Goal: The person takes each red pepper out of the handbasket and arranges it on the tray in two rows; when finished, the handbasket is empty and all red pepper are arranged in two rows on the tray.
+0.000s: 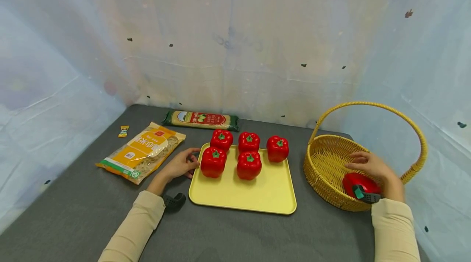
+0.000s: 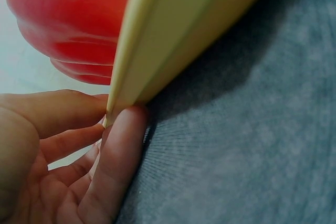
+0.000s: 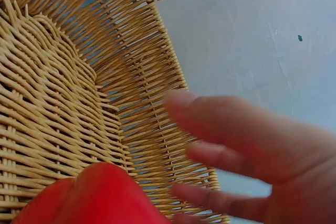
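Note:
In the head view, my left hand (image 1: pixel 182 162) is at the left edge of a yellow tray (image 1: pixel 243 197); the left wrist view has its thumb and a finger pinching the tray's rim (image 2: pixel 119 80). Several red bell peppers (image 1: pixel 249 166) with green stems stand on the tray, mostly toward its far side. My right hand (image 1: pixel 374 166) hovers over a wicker basket (image 1: pixel 319 175), its fingers spread and relaxed. Inside that basket lies a red bell pepper (image 1: pixel 358 182), partly hidden by the wrist strap. A gap shows between the fingers and this pepper (image 3: pixel 97 198) in the right wrist view.
Left of the tray lies an orange and clear food bag (image 1: pixel 143 151), with small candy wrappers (image 1: pixel 123 131) beyond it. A long green and red pasta packet (image 1: pixel 201 120) lies behind the tray. The basket's tall handle (image 1: pixel 371 104) arches over it. Curtains surround the grey table.

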{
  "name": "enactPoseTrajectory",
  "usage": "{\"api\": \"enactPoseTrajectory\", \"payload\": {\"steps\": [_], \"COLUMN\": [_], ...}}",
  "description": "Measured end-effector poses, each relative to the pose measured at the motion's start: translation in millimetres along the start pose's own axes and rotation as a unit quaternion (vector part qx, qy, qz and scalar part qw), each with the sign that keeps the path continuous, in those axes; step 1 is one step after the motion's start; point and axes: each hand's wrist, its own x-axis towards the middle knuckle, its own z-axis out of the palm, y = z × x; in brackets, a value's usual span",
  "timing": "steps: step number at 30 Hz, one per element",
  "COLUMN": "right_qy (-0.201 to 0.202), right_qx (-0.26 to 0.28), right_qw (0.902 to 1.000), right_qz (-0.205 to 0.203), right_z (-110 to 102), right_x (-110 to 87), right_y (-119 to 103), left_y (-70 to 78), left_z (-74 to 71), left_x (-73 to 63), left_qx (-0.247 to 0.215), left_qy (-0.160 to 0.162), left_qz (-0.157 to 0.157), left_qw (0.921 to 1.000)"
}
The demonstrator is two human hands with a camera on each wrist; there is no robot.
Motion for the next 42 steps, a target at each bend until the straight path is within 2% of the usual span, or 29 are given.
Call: {"api": "enactPoseTrajectory", "payload": {"steps": [7, 16, 22, 26, 36, 39, 42], "right_qy": [-0.085, -0.135, -0.160, -0.159, -0.100, -0.084, -0.054], "right_qx": [0.027, -0.025, -0.013, -0.002, 0.060, 0.067, 0.047], "right_qw": [0.9936, 0.9869, 0.9820, 0.9823, 0.9857, 0.9899, 0.9954], "right_qz": [0.068, 0.084, 0.099, 0.099, 0.122, 0.093, 0.063], "right_z": [0, -1, -2, -2, 0, 2, 2], "right_x": [-4.7, -9.6, -9.1, -8.5, -11.0, -8.9, -7.8], "right_y": [5, 6, 11, 13, 4, 1, -2], "left_y": [-1.1, -0.7, 0.9, 1.9, -0.3, -1.0, 1.9], "left_z": [-0.2, 0.2, 0.3, 0.2, -0.4, -0.2, 0.4], "left_x": [0.5, -0.1, -0.4, -1.0, 0.1, 0.3, -1.4], "left_qx": [-0.002, -0.003, -0.001, 0.002, 0.000, 0.001, -0.001], "left_qy": [0.000, 0.001, 0.002, 0.003, 0.002, 0.003, 0.003], "left_qz": [0.000, -0.004, -0.001, 0.000, -0.001, 0.000, 0.001], "left_qw": [1.0000, 1.0000, 1.0000, 1.0000, 1.0000, 1.0000, 1.0000]}}
